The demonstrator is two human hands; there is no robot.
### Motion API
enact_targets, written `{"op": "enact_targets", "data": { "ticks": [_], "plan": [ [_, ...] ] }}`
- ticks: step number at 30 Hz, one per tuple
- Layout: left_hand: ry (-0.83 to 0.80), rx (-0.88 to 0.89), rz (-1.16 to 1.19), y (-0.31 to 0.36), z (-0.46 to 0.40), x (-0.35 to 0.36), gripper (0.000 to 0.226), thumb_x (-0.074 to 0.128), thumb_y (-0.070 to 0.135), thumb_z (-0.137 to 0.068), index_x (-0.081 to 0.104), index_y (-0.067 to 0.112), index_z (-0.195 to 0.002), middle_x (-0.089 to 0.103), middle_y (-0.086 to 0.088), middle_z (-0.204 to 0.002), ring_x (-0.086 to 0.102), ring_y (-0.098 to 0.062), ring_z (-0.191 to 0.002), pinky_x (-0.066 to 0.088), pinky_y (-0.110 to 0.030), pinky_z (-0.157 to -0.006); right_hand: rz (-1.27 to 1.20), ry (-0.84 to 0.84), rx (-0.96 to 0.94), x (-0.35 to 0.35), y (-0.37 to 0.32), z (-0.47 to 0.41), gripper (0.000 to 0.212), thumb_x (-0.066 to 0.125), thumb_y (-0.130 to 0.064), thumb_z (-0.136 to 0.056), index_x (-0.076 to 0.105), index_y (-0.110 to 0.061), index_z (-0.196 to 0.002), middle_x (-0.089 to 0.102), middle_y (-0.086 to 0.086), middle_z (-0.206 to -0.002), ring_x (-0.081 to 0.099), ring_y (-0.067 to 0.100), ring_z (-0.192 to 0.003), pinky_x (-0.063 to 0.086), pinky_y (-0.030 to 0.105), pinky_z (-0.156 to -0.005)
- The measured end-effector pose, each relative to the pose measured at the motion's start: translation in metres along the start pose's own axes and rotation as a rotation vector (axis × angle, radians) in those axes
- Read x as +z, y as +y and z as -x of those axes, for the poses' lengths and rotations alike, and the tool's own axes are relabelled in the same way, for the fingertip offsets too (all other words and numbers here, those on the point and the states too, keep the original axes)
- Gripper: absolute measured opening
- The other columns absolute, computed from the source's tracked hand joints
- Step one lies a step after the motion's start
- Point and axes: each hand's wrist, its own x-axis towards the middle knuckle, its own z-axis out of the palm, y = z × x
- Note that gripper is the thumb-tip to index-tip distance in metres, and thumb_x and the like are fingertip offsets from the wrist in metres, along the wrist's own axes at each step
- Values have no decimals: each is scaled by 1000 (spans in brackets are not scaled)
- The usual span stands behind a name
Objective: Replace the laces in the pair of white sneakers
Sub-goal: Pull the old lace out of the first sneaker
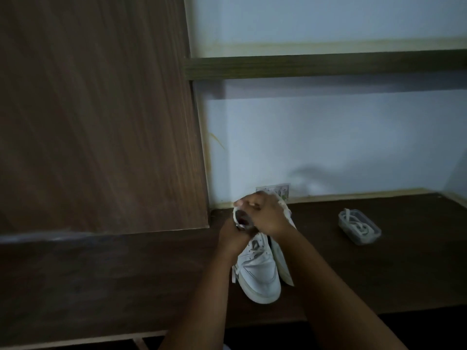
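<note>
Two white sneakers stand side by side on the dark wooden desk [379, 274], toes toward me: the left sneaker [257, 271] and, tight against it, the right sneaker [281, 261], mostly hidden. My right hand [265, 215] curls over the heel end of the pair. My left hand [231, 236] sits just below and left of it, partly covered. Between the two hands runs a white lace [237, 214], looped at the sneakers' collar; both hands seem to grip it. A loose lace end [234, 274] hangs down the left sneaker's side.
A small clear plastic container [360, 229] with coiled white laces inside sits on the desk to the right. A tall wooden cabinet side [101, 122] rises at left. A wall socket [278, 189] is behind the sneakers, a shelf [328, 65] above.
</note>
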Motion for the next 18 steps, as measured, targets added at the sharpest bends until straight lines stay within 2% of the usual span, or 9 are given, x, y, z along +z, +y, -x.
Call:
{"op": "enact_targets", "data": {
  "ticks": [1, 2, 4, 7, 8, 10, 13, 15, 18],
  "plan": [
    [24, -32, 130, 3, 4, 0, 8, 66, 14, -82, 72, 16, -87, 72, -10, -84, 68, -26, -79, 53, -37, -72, -20, -71, -6, 2, 2, 0, 25, 51, -27, -97, 72, -18, -108, 66, 3, -109, 61, 11, -96, 46, 21, -85],
    [104, -74, 191, 5, 2, -3, 15, 61, 8, -88, 71, 15, -79, 70, -12, -78, 66, -27, -72, 52, -35, -67, -111, -80, 43, 3, 5, 1, 26, 48, -27, -99, 70, -19, -110, 64, 5, -114, 60, 15, -102, 48, 25, -91],
    [303, -220, 376, 10, -6, -16, 24, 56, 0, -92, 68, 12, -75, 66, -11, -76, 58, -19, -64, 48, -26, -56, -224, 69, 192, 1, 18, 0, 23, 46, -19, -98, 69, -22, -103, 64, 5, -115, 60, 19, -105, 49, 36, -95],
    [571, -375, 796, 24, -17, -50, 10, 58, -7, -89, 64, -1, -84, 63, -15, -88, 59, -17, -68, 51, -17, -46, -6, 106, 279, -1, 44, 3, 22, 47, -12, -95, 67, -16, -103, 65, 4, -107, 59, 14, -91, 48, 21, -78],
    [649, -389, 781, 25, -20, -61, 7, 59, -6, -89, 64, -2, -91, 63, -16, -93, 60, -19, -72, 51, -18, -46, 73, 67, 276, 1, 50, 6, 21, 49, -15, -95, 67, -14, -104, 65, 4, -105, 58, 14, -88, 42, 17, -71],
    [726, -415, 538, 20, -21, -72, 25, 60, 3, -90, 60, 0, -115, 62, -15, -110, 57, -22, -86, 49, -27, -57, 213, 73, 231, 12, 59, 11, 18, 55, -25, -94, 69, -13, -96, 65, 1, -92, 61, 15, -83, 35, 15, -64],
    [532, -405, 116, 12, -21, -61, 58, 61, 10, -87, 39, 12, -141, 41, -13, -133, 52, -26, -103, 53, -37, -74, 297, 198, 219, 27, 65, 15, 28, 64, -43, -86, 62, -18, -74, 54, -9, -65, 50, 4, -58, 31, 16, -56],
    [336, -199, -179, 8, -19, -42, 44, 60, 12, -87, 53, 19, -131, 51, -6, -127, 53, -20, -104, 52, -37, -86, 323, 164, 250, 31, 64, 13, 31, 66, -46, -84, 61, -16, -74, 53, -8, -64, 48, 3, -57, 31, 15, -55],
    [87, 22, -419, 4, -11, -11, 26, 58, 12, -91, 69, 23, -111, 65, 5, -112, 55, -6, -91, 42, -15, -70, 346, 137, 271, 32, 67, 8, 37, 66, -47, -83, 65, -11, -72, 60, 0, -66, 54, 11, -62, 36, 21, -61]
  ]
}}
